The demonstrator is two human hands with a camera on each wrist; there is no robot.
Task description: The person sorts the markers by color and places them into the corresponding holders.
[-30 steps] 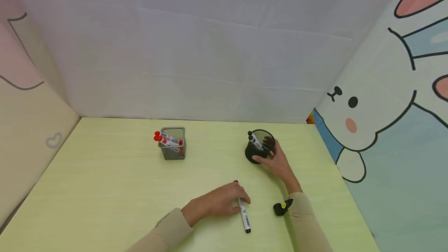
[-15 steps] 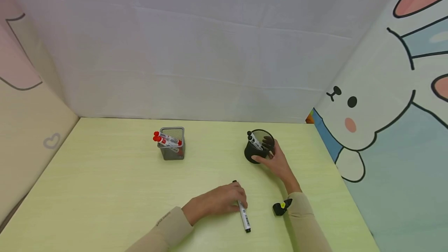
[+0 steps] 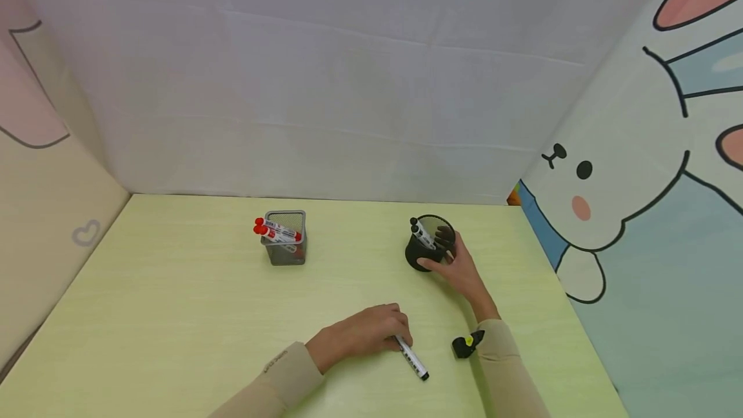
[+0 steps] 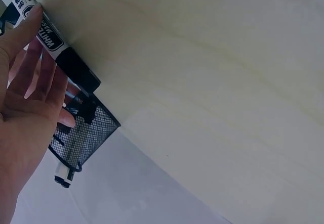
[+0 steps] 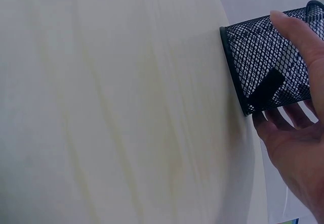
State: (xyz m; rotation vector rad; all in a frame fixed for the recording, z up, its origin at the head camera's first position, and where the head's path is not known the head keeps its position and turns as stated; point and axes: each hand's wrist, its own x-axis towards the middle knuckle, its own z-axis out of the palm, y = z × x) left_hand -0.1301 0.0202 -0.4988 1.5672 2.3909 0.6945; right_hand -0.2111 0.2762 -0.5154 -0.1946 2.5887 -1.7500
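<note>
In the head view my left hand point(image 3: 366, 331) pinches a black-capped whiteboard marker point(image 3: 413, 360) low over the front of the table. Its end slants down to the right. The left wrist view shows thumb and fingers on the white barrel point(image 4: 49, 34), with the black cap point(image 4: 77, 70) sticking out. Farther back, my right hand point(image 3: 462, 275) holds a round black mesh pen cup point(image 3: 416, 255) around its right side. Black-ended markers point(image 3: 425, 236) lean inside the cup. Up close in the right wrist view, the thumb and fingers span the mesh wall point(image 5: 253, 47).
A square grey mesh pen holder point(image 3: 290, 254) with red-capped markers point(image 3: 277, 232) stands at the back left. The pale yellow table point(image 3: 174, 302) meets a white cloth wall point(image 3: 325, 95) behind. A black wrist camera point(image 3: 464, 346) sits at the right cuff.
My left hand has taken the marker between its fingers, and the marker's near end has swung to the right. The right hand and the pen cup stay in place.
</note>
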